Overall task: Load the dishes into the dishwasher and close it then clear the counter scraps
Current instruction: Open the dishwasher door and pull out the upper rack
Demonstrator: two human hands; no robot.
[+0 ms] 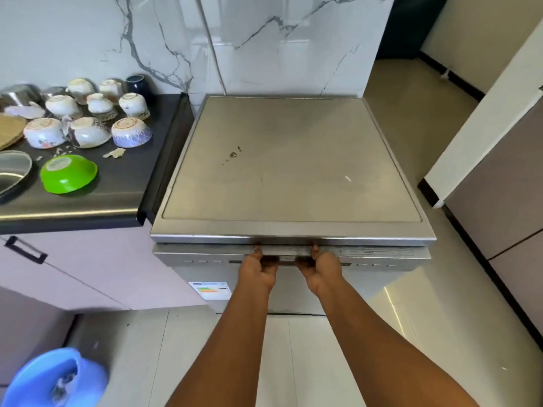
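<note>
Stage: opening step, as I judge it; no dish looks loaded, and every bowl sits on the table (117, 183) at the left of the frame.
Dishwasher (293, 171): centre of the frame, door (293, 289) up and shut or barely cracked; I cannot tell which. Inside hidden.
Left hand (260, 270): lower centre, grip curled under the handle (286, 255) at the top edge of the door, thumb up on the lip.
Right hand (318, 270): just beside the left, grip hooked on the same handle, thumb up.
Bowls (88, 116): upper left, about nine pale ones upside down, packed close, some touching.
Green bowl (69, 173): left, upside down, in front of the pale bowls and a little apart from them.
Dark cup (138, 85): behind the bowls, against the wall; contents not visible.
Steel dishes (13, 171): far left edge, partly cut off; appear bare.
Scraps (114, 153): small bits between the green bowl and the pale ones, not yet cleared.
Blue bin (50, 380): lower left, on the floor; something dark inside, too blurred to name.
Left to do: open, load, close, clear scraps.
</note>
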